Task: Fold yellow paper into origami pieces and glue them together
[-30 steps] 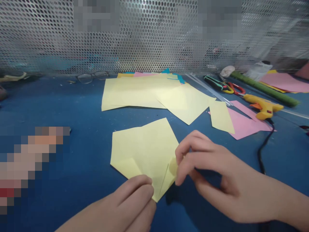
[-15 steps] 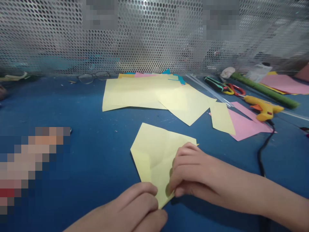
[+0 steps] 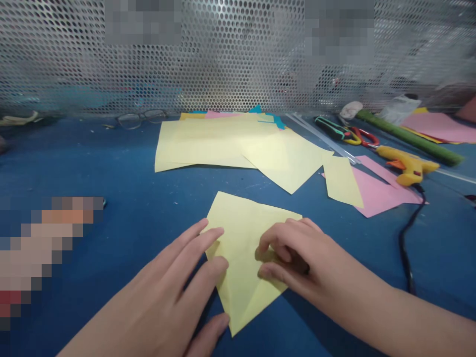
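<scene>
No readable text.
No label, brand, number or sign can be made out on anything on the table; the small red patch on the yellow glue gun is too small to tell whether it bears any marking.
</scene>
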Demonstrator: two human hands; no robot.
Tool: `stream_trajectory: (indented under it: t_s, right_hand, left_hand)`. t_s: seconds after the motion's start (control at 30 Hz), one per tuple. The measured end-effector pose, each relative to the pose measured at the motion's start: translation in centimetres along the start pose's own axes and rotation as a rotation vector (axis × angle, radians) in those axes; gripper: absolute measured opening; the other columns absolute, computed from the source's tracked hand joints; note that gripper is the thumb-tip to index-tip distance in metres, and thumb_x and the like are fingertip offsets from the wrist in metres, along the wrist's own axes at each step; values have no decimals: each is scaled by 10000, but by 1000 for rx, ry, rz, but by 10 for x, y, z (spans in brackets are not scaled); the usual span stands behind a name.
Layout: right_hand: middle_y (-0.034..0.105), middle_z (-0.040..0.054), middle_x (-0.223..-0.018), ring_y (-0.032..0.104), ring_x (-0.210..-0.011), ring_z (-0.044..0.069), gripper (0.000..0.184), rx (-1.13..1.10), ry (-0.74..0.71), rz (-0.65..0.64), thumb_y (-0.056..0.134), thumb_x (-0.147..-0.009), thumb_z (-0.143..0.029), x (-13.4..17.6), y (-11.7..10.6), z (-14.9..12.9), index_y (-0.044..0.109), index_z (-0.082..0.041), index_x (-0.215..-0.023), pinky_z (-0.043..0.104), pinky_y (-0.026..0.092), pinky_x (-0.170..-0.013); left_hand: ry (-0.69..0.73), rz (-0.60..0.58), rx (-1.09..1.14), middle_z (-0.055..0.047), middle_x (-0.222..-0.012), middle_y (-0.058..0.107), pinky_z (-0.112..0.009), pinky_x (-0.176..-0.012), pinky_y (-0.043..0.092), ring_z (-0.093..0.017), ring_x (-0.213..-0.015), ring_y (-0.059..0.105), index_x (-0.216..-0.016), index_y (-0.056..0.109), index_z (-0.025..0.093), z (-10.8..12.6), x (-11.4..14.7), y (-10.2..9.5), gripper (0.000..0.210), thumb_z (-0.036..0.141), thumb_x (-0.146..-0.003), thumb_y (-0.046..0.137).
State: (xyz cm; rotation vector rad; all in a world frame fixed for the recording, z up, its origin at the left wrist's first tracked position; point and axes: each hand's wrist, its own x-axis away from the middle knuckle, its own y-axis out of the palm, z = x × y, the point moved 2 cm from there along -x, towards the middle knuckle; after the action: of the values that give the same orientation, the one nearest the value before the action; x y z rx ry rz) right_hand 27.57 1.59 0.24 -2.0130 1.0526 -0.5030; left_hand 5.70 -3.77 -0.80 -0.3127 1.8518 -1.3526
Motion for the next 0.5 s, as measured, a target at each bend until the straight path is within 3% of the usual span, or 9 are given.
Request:
stream_trajectory:
  t_s: [0.1,0.3,0.43,0.5]
  right_hand:
    - [601,10,-895,575,-866,205,134,58,56,91,601,-956,-168,1,-4,10,622,-281,-1024,338,470,-736]
    - [590,110,-1254,543,-1225,316,370,209,84,306,601,-952,-365,0,-13,28,551,-260,-1303,513,503,-973]
    - [618,122,-1307,565,-1241,327,450,201,137,299,610,-938,-417,-2,-16,30,539,-238,-1346,539,499,-1003]
    - [657,107,-1240,620,-1151,310,452,161,147,291,615,-928,-424,-2,-18,29,553,-246,-1338,513,532,-947]
  left_hand:
    - [-27,-51,-25,-117,-1447,553,-405,-1192,341,-264,-1444,391,-1189,589,172,-1,7,7,299,345,-1022,410]
    - [-74,13,-21,-51,-1272,689,-349,-1035,481,-236,-1177,619,-1110,610,224,2,8,8,396,459,-1078,292]
    - [-44,22,-54,-54,-1250,692,-338,-856,525,-238,-1039,656,-1035,622,231,9,8,3,435,448,-1084,248]
    - [-1,5,-71,-38,-1174,710,-325,-812,522,-213,-956,670,-1011,634,231,14,9,1,424,342,-1087,232]
